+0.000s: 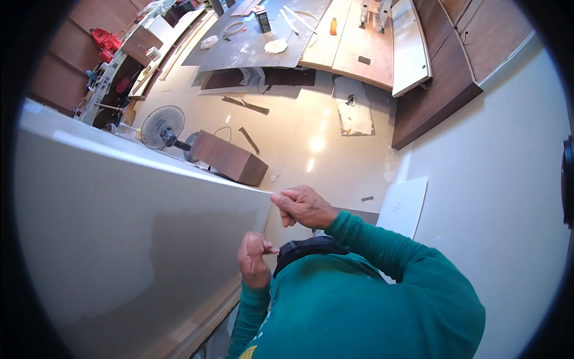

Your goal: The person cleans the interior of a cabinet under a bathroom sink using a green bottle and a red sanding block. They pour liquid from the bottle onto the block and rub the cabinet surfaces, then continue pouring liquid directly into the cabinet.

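Observation:
A large pale panel [119,221] fills the left side, its white edge running to a corner by my hands. My right hand [305,206] is closed, thumb and fingers pressed together at that far corner. Anything in its grip is too small or hidden to make out. Nearer to me, my left hand [255,257] is curled beside the panel's end, with one finger pointing right. What it holds, if anything, does not show.
Past the panel stand a brown wooden box [230,157] and a fan [162,127]. Strips of scrap [246,105] lie on the glossy floor. Ahead is a grey-topped worktable [251,51] with a dark can and an orange bottle. A white board [403,206] leans at the right wall.

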The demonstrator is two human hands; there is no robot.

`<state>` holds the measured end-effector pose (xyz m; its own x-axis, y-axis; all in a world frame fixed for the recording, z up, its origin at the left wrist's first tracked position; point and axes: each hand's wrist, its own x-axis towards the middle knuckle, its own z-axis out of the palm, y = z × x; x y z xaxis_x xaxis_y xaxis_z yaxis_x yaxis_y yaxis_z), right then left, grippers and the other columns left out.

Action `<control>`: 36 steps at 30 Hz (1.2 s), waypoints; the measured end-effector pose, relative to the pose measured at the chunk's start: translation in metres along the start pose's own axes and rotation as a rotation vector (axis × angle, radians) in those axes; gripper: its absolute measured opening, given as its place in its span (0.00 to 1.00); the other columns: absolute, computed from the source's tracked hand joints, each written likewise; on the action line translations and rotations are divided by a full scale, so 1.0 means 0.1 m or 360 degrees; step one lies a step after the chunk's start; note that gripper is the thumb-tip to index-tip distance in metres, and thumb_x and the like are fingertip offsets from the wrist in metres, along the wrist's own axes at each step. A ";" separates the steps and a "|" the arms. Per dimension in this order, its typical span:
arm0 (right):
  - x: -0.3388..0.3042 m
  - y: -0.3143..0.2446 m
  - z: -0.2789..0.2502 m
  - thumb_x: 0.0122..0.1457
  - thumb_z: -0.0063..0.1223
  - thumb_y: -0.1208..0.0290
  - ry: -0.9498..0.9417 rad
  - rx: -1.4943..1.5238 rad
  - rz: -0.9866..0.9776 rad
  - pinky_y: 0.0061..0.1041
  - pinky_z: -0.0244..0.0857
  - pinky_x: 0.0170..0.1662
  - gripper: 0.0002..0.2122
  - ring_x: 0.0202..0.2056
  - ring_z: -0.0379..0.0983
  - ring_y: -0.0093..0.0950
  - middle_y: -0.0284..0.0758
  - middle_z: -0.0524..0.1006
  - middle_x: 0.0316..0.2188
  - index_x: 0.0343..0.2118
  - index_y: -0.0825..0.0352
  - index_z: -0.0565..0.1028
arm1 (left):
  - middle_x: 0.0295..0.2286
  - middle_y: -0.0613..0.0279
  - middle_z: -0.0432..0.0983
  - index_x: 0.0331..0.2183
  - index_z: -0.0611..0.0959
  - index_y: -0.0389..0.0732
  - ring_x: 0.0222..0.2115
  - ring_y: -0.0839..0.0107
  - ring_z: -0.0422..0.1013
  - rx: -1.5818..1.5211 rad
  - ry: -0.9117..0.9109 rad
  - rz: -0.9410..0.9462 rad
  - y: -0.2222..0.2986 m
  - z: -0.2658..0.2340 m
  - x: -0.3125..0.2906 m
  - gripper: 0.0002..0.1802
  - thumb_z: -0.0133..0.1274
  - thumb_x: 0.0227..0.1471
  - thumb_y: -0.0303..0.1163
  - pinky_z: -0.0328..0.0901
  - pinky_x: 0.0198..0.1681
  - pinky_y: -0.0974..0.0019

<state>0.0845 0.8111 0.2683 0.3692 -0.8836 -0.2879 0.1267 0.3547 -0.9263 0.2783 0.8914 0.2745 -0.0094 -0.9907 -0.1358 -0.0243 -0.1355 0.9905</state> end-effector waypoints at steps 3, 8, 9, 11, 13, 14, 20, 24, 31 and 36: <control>0.04 -0.16 -0.43 0.68 0.45 0.50 0.0335 0.0121 0.0014 0.20 0.64 0.24 0.24 0.19 0.70 0.19 0.30 0.73 0.15 0.22 0.65 0.73 | 0.26 0.60 0.66 0.27 0.71 0.37 0.28 0.73 0.68 0.0169 -0.0236 0.0157 0.03 0.34 0.67 0.22 0.45 0.65 0.46 0.70 0.31 0.68; 0.38 -0.02 -1.15 0.52 0.40 0.27 -0.0240 0.1480 -0.0333 0.32 0.69 0.44 0.38 0.36 0.76 0.32 0.42 0.77 0.33 0.40 0.66 0.74 | 0.33 0.58 0.74 0.32 0.78 0.38 0.36 0.69 0.74 -0.0072 -0.0360 0.0351 0.52 1.11 1.60 0.15 0.66 0.49 0.36 0.68 0.30 0.69; 0.40 -0.34 -1.06 0.49 0.40 0.24 -0.0137 0.1499 -0.0317 0.34 0.68 0.48 0.43 0.41 0.75 0.34 0.44 0.76 0.38 0.46 0.67 0.72 | 0.35 0.58 0.75 0.33 0.79 0.39 0.37 0.69 0.74 -0.0261 -0.0341 0.0309 0.65 1.26 1.73 0.17 0.69 0.46 0.35 0.69 0.31 0.68; 0.57 -0.58 -1.26 0.28 0.39 0.13 -0.0154 0.1239 -0.0332 0.40 0.58 0.63 0.67 0.58 0.65 0.42 0.48 0.65 0.58 0.65 0.69 0.54 | 0.40 0.57 0.75 0.36 0.79 0.40 0.40 0.67 0.73 0.0180 -0.0390 0.0643 0.73 1.36 2.12 0.21 0.71 0.42 0.36 0.70 0.33 0.66; 0.79 -0.74 -1.51 0.23 0.43 0.13 -0.0213 0.1145 -0.0445 0.37 0.61 0.60 0.70 0.58 0.64 0.37 0.45 0.65 0.58 0.66 0.69 0.53 | 0.44 0.56 0.76 0.39 0.81 0.41 0.42 0.63 0.73 0.0752 -0.0309 0.1088 0.82 1.41 2.45 0.26 0.73 0.38 0.37 0.71 0.36 0.64; 0.93 -0.81 -1.63 0.20 0.45 0.14 -0.0244 0.1094 -0.0498 0.35 0.62 0.59 0.72 0.58 0.64 0.35 0.43 0.65 0.58 0.66 0.70 0.52 | 0.44 0.57 0.77 0.40 0.81 0.42 0.42 0.64 0.73 0.0720 -0.0329 0.1179 0.88 1.45 2.62 0.26 0.73 0.37 0.37 0.70 0.38 0.64; 1.65 -1.34 -1.91 0.23 0.47 0.13 -0.0217 0.0797 -0.0418 0.40 0.50 0.68 0.74 0.67 0.52 0.43 0.50 0.50 0.68 0.70 0.67 0.40 | 0.34 0.64 0.81 0.45 0.81 0.38 0.30 0.82 0.72 -0.0053 -0.1038 0.0367 1.35 1.79 3.48 0.27 0.71 0.43 0.36 0.65 0.32 0.77; 2.13 -1.51 -2.16 0.37 0.47 0.19 -0.0347 0.0937 -0.0460 0.39 0.51 0.67 0.65 0.67 0.52 0.44 0.50 0.47 0.69 0.70 0.64 0.38 | 0.31 0.64 0.82 0.46 0.81 0.33 0.28 0.86 0.71 -0.0642 -0.1226 -0.0249 1.41 2.17 3.91 0.22 0.65 0.52 0.36 0.64 0.31 0.81; 2.97 -1.92 -2.92 0.38 0.63 0.30 -0.0362 0.0950 -0.0434 0.39 0.55 0.65 0.65 0.67 0.53 0.42 0.48 0.48 0.69 0.70 0.63 0.38 | 0.23 0.64 0.77 0.33 0.82 0.31 0.22 0.83 0.69 -0.0616 -0.0891 -0.0194 1.32 2.68 4.90 0.23 0.54 0.61 0.46 0.63 0.28 0.80; 3.44 -2.22 -3.55 0.39 0.67 0.35 -0.0471 0.0956 -0.0455 0.37 0.59 0.63 0.64 0.67 0.53 0.42 0.49 0.48 0.69 0.70 0.62 0.38 | 0.24 0.65 0.76 0.35 0.82 0.33 0.22 0.84 0.68 -0.0475 -0.0906 -0.0159 1.30 3.04 5.74 0.26 0.55 0.59 0.51 0.62 0.25 0.82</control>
<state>-0.1439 0.3194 0.2890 0.4690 -0.8773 0.1020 0.7075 0.3041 -0.6380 -0.0340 0.3089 0.3187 -0.5519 -0.8225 -0.1373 0.2253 -0.3057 0.9251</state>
